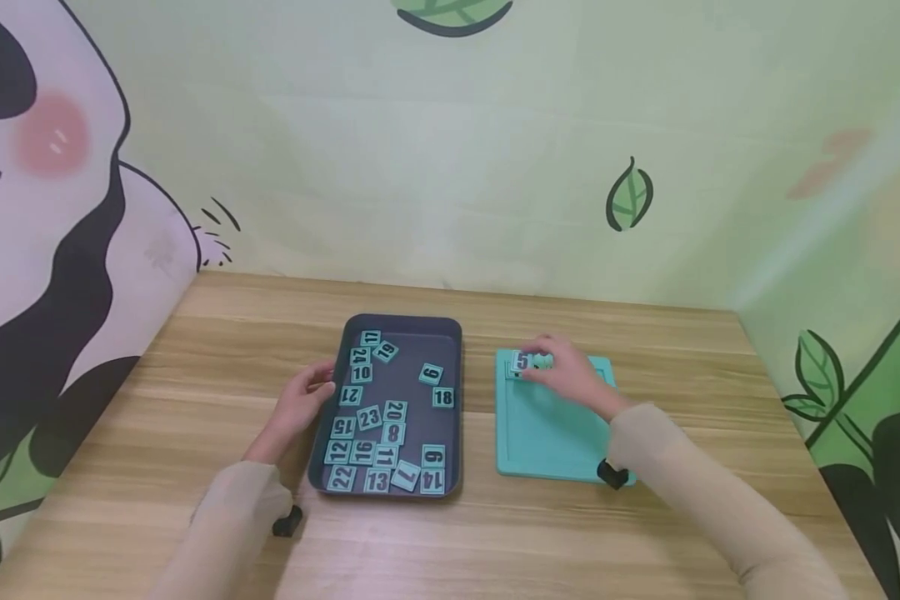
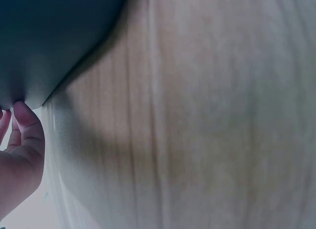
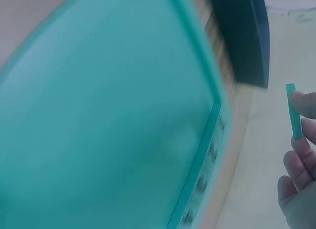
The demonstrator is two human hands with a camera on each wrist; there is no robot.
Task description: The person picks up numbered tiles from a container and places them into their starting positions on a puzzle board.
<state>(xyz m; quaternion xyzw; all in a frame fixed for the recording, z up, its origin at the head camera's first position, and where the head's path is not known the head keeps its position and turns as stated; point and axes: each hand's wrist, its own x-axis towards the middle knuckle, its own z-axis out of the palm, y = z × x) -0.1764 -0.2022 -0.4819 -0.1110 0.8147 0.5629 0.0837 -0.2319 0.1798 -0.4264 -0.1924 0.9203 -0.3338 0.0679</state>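
Note:
My right hand [image 1: 566, 371] pinches a number tile [image 1: 521, 361] marked 5 between thumb and fingers. The tile is over the upper left of a turquoise board [image 1: 555, 433]. In the right wrist view the tile [image 3: 294, 113] appears edge-on, held clear of the board [image 3: 123, 115]. A row of tiles [image 3: 201, 184] lies along one edge of the board, their numbers blurred; my hand partly covers it in the head view. My left hand [image 1: 300, 408] touches the outer left wall of a dark tray [image 1: 412, 333] with thumb and fingertips.
Several loose number tiles lie in the tray at mixed angles, such as 18 [image 1: 443, 397] and 23 [image 1: 369, 417]. Tray and board stand side by side on a wooden table [image 1: 390, 542]. A painted wall [image 1: 450, 167] rises behind the table.

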